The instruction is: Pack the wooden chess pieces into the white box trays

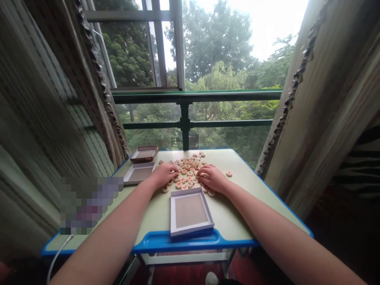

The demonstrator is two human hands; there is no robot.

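Note:
Several round wooden Chinese chess pieces (190, 173) lie in a loose pile on the table, some showing red characters and others dark ones. At the pile's left side, my left hand (164, 175) rests with its fingers curved and apart over the pieces. My right hand (213, 178) is on the opposite side, fingers spread and touching pieces at the edge. I see no piece lifted by either hand. Just in front of the pile sits a shallow open box (191, 211) with a white rim, nothing in it.
Two more shallow boxes, a white-rimmed one (127, 177) and a brown one (144, 159), stand at the table's left. A lone chess piece (228, 174) lies right of my hand. A blurred-out item with a white cable (61, 249) is at left. Blue edging (287, 211) borders the table.

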